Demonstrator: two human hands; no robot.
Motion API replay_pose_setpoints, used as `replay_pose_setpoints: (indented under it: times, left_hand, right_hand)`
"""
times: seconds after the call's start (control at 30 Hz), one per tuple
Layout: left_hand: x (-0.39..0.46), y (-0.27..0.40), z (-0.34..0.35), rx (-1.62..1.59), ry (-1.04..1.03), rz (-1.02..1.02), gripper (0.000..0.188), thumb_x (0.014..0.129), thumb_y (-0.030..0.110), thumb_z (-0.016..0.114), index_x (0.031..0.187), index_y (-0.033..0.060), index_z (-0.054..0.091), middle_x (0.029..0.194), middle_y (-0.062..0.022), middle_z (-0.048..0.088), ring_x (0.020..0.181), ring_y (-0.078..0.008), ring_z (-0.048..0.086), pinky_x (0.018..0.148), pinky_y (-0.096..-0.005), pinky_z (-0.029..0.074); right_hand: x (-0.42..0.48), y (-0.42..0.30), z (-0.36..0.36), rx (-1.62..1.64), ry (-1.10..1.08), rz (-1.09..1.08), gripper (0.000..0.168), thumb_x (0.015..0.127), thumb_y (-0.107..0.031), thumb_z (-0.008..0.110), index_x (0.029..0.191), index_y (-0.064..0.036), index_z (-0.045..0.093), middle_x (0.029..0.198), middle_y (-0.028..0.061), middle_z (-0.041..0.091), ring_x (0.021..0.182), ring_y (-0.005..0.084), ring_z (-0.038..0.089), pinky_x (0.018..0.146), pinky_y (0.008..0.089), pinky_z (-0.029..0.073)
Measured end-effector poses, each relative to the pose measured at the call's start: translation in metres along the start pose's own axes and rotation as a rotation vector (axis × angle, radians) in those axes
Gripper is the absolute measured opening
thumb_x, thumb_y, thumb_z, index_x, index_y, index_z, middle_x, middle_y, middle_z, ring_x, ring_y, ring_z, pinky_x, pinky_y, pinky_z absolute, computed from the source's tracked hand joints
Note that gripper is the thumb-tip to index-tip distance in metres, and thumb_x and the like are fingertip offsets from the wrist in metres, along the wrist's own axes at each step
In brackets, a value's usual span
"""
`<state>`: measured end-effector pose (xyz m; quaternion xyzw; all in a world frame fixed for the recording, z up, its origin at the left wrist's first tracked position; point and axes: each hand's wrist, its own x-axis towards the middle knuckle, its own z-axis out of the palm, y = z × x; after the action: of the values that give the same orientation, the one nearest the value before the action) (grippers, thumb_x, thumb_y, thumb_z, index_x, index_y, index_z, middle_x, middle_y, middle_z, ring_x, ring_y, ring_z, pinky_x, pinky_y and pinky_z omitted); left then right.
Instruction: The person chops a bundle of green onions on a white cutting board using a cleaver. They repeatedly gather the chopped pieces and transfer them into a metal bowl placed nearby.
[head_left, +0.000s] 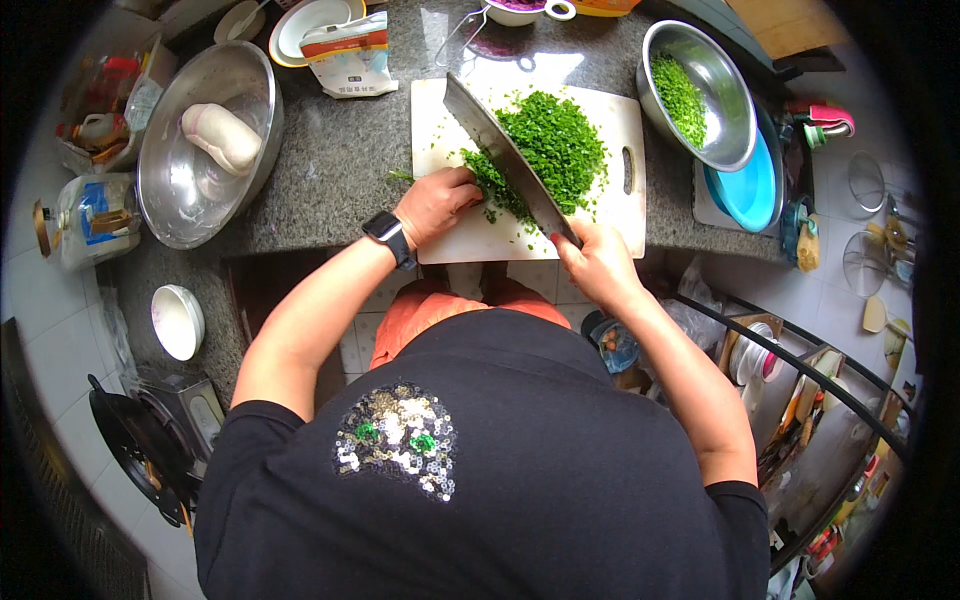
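A white plastic cutting board (442, 244) lies on the counter in front of me. Finely chopped green herbs (559, 146) are heaped on it. My right hand (600, 259) grips a cleaver (506, 157) by its handle, near the board's front right. Its broad blade slants across the board, with chopped herbs on both sides. My left hand (442, 199), wearing a smartwatch (384, 227), rests at the board's left side with curled fingers on uncut herbs. A few green stems (400, 176) stick out behind this hand; most of what it holds is hidden.
Left stands a large steel bowl (259, 82) with a dough roll (221, 139). A printed pouch (349, 64) and white bowls (307, 26) sit behind. At right, a steel bowl (727, 90) holds chopped greens (677, 97), above a blue basin (754, 187). A wok (139, 450) is lower left.
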<state>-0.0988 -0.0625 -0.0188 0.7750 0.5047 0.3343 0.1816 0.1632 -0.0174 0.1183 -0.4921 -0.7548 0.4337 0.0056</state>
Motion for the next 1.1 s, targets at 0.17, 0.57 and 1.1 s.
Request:
replay_pose_setpoints:
  times: [0.17, 0.57, 1.1]
  left_hand:
    - [-0.002, 0.021, 0.013, 0.001, 0.135, -0.193, 0.013, 0.081, 0.006, 0.071, 0.094, 0.006, 0.071, 0.094, -0.0123, 0.063, 0.085, -0.0325, 0.065, 0.074, -0.0399, 0.055]
    - [-0.011, 0.013, 0.022, 0.071, 0.087, -0.158, 0.027, 0.08, 0.005, 0.064, 0.104, 0.0105, 0.074, 0.104, -0.0092, 0.066, 0.098, -0.0313, 0.063, 0.081, -0.041, 0.056]
    - [-0.021, 0.016, 0.025, 0.159, 0.091, -0.118, 0.026, 0.083, 0.009, 0.062, 0.107, 0.0103, 0.072, 0.11, -0.0091, 0.064, 0.098, -0.0305, 0.061, 0.081, -0.0398, 0.056]
  right_hand:
    - [-0.01, -0.014, 0.007, -0.097, 0.092, -0.094, 0.025, 0.089, -0.018, 0.06, 0.109, -0.01, 0.072, 0.079, 0.0209, 0.067, 0.075, 0.0394, 0.066, 0.072, 0.0466, 0.052]
    - [0.022, -0.003, 0.038, -0.325, 0.027, -0.095, 0.033, 0.086, -0.016, 0.057, 0.115, -0.008, 0.071, 0.085, 0.023, 0.07, 0.08, 0.0382, 0.07, 0.079, 0.049, 0.055]
    - [0.003, -0.013, 0.026, -0.364, 0.033, -0.205, 0.032, 0.087, -0.017, 0.058, 0.115, -0.008, 0.07, 0.093, 0.0233, 0.071, 0.087, 0.0397, 0.069, 0.08, 0.0502, 0.054]
